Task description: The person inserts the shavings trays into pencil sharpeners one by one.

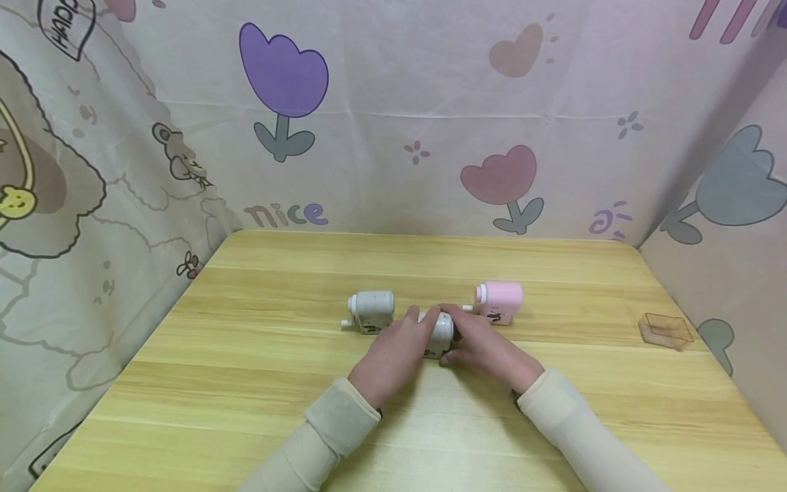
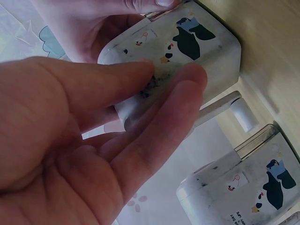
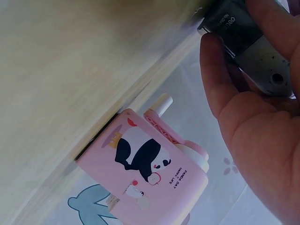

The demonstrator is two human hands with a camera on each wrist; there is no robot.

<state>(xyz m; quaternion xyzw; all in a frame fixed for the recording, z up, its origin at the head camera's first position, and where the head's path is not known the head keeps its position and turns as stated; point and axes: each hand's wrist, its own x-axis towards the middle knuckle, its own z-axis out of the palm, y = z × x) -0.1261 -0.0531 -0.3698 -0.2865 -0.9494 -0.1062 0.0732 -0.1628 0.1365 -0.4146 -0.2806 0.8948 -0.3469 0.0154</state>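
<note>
A white hand-crank pencil sharpener (image 1: 440, 336) with a panda print stands on the table between both hands. My left hand (image 1: 393, 354) holds it from the left, thumb and fingers around its body (image 2: 211, 65). From the right, my right hand (image 1: 488, 347) grips its dark see-through end (image 3: 236, 28) between thumb and fingers. A second white sharpener (image 1: 375, 311) stands just left of the left hand, its crank pointing left. Behind the right hand is a pink sharpener (image 1: 504, 297) with the same kind of print. The hands partly hide the middle sharpener.
A small clear amber box (image 1: 665, 331), open at the top, lies near the right edge of the wooden table (image 1: 246, 383). Printed cloth (image 1: 381, 150) hangs along the back and both sides of the table.
</note>
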